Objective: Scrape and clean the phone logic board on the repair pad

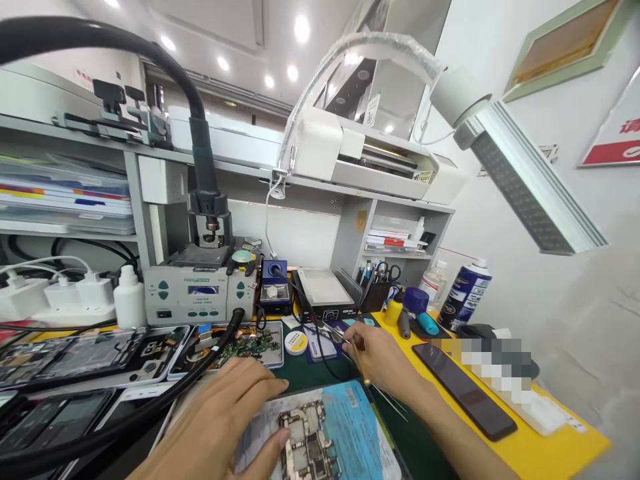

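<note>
My left hand (225,413) reaches in from the lower left, its fingers apart over the edge of a blue-and-white work pad (350,413). Its thumb lies at the left side of a phone circuit board (310,440) on that pad. Beyond the pad, my right hand (373,350) is closed, fingertips pinched together. A thin gold-coloured tool (361,365) slants down from those fingers; its kind is unclear. Slim metal tools that look like tweezers (393,405) lie by the hand, partly hidden under it. Left of the right hand sits a round white-and-yellow tin (296,343).
A soldering station (193,297) with a thick black hose (200,370) stands at back left. Trays of phone parts (250,347) lie on the left. A black phone (463,390) rests on the yellow mat (565,447) at right, near a spray can (464,295). A lamp (530,180) overhangs.
</note>
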`<state>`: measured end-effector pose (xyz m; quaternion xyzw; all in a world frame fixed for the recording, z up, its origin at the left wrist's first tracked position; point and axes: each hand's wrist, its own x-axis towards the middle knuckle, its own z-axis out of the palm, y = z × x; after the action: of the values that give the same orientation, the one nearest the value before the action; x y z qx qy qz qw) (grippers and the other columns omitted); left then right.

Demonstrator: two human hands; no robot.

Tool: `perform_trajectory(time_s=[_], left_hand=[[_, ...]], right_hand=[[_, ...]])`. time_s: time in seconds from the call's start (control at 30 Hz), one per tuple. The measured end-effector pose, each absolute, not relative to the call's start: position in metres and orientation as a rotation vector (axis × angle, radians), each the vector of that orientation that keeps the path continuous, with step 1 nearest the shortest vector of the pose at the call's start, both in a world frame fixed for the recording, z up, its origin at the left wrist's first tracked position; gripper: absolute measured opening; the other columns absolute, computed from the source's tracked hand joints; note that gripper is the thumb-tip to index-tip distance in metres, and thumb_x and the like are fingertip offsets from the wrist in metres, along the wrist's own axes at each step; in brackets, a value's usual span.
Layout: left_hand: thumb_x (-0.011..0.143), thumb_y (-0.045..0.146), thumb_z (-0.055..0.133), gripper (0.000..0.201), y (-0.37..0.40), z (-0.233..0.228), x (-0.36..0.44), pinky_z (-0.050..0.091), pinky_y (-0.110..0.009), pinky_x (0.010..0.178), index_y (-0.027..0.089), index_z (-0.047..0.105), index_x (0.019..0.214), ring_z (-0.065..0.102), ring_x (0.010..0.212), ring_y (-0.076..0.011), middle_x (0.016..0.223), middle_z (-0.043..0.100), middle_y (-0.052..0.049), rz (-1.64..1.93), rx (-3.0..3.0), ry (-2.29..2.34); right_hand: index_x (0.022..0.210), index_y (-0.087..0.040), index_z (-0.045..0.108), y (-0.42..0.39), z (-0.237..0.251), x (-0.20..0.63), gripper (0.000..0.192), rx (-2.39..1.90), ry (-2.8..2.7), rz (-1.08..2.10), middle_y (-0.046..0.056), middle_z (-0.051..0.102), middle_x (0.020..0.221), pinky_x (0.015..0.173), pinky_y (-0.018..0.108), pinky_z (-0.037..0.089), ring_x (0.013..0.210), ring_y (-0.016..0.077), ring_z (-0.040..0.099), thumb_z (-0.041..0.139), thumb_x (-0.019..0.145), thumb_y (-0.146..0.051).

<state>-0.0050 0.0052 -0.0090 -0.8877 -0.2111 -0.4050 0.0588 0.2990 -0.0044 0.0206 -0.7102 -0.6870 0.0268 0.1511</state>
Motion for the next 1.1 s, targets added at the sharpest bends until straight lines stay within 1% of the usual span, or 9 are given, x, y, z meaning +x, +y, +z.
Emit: perform_trajectory(time_s=[0.23, 0.43, 0.53, 0.67, 0.77, 0.83, 0.97, 1.1], left_hand=[[0.096, 0.03, 0.061, 0.024, 0.009, -0.021, -0.004, 0.058, -0.036, 0.088, 0.027, 0.066, 0.119, 0.07, 0.093, -0.0214, 0.102, 0.071, -0.002, -1.253, -2.781, -0.678], [0.097, 0.027, 0.058, 0.023, 0.008, -0.02, -0.006, 0.056, -0.041, 0.093, 0.026, 0.066, 0.119, 0.068, 0.097, -0.0227, 0.105, 0.069, -0.004, -1.231, -2.868, -0.749], [0.099, 0.027, 0.055, 0.022, 0.007, -0.018, -0.007, 0.056, -0.042, 0.092, 0.024, 0.067, 0.118, 0.066, 0.098, -0.0232, 0.106, 0.069, -0.005, -1.236, -2.893, -0.796], [0.1, 0.026, 0.055, 0.022, 0.007, -0.015, -0.008, 0.057, -0.041, 0.09, 0.025, 0.068, 0.117, 0.067, 0.097, -0.0234, 0.105, 0.069, -0.005, -1.241, -2.897, -0.796], [0.098, 0.026, 0.057, 0.021, 0.007, -0.012, -0.007, 0.059, -0.038, 0.085, 0.024, 0.07, 0.114, 0.068, 0.094, -0.0229, 0.102, 0.071, -0.006, -1.247, -2.881, -0.781], [0.099, 0.027, 0.056, 0.02, 0.006, -0.011, -0.007, 0.06, -0.038, 0.085, 0.023, 0.072, 0.111, 0.069, 0.091, -0.0229, 0.1, 0.071, -0.007, -1.265, -2.858, -0.785], [0.098, 0.03, 0.057, 0.019, 0.003, -0.008, -0.006, 0.062, -0.038, 0.087, 0.024, 0.073, 0.107, 0.07, 0.09, -0.023, 0.097, 0.073, -0.007, -1.307, -2.801, -0.778], [0.096, 0.028, 0.06, 0.016, 0.0, -0.005, -0.006, 0.062, -0.034, 0.084, 0.025, 0.073, 0.106, 0.071, 0.089, -0.0222, 0.096, 0.073, -0.006, -1.347, -2.745, -0.743]], right_hand=[[0.122, -0.019, 0.072, 0.007, 0.013, 0.302, 0.024, -2.321, -1.89, 0.002, 0.008, 0.075, 0.124, 0.092, 0.046, 0.063, 0.106, 0.0245, 0.075, 0.071, 0.104, -0.035], [0.124, -0.019, 0.071, 0.007, 0.024, 0.308, 0.025, -2.445, -1.766, -0.096, 0.008, 0.074, 0.127, 0.093, 0.046, 0.063, 0.108, 0.025, 0.074, 0.07, 0.105, -0.035], [0.126, -0.019, 0.071, 0.005, 0.029, 0.312, 0.026, -2.489, -1.686, -0.144, 0.009, 0.073, 0.13, 0.095, 0.047, 0.062, 0.11, 0.0255, 0.074, 0.07, 0.105, -0.035], [0.123, -0.018, 0.071, -0.002, 0.031, 0.302, 0.025, -2.314, -1.865, 0.003, 0.008, 0.075, 0.124, 0.092, 0.046, 0.063, 0.105, 0.0245, 0.075, 0.07, 0.105, -0.036], [0.126, -0.018, 0.07, -0.006, 0.033, 0.294, 0.031, -2.106, -2.015, 0.155, 0.007, 0.076, 0.118, 0.086, 0.044, 0.064, 0.096, 0.0228, 0.076, 0.069, 0.106, -0.04], [0.127, -0.017, 0.07, -0.007, 0.036, 0.294, 0.032, -2.058, -2.018, 0.183, 0.006, 0.076, 0.117, 0.085, 0.043, 0.065, 0.095, 0.0227, 0.076, 0.068, 0.106, -0.041], [0.126, -0.018, 0.07, 0.001, 0.039, 0.306, 0.028, -2.143, -1.937, 0.145, 0.008, 0.074, 0.125, 0.091, 0.047, 0.063, 0.105, 0.0251, 0.075, 0.07, 0.105, -0.036], [0.129, -0.019, 0.069, 0.013, 0.034, 0.31, 0.03, -2.17, -1.971, 0.235, 0.009, 0.072, 0.13, 0.093, 0.047, 0.063, 0.11, 0.0266, 0.074, 0.072, 0.104, -0.035]])
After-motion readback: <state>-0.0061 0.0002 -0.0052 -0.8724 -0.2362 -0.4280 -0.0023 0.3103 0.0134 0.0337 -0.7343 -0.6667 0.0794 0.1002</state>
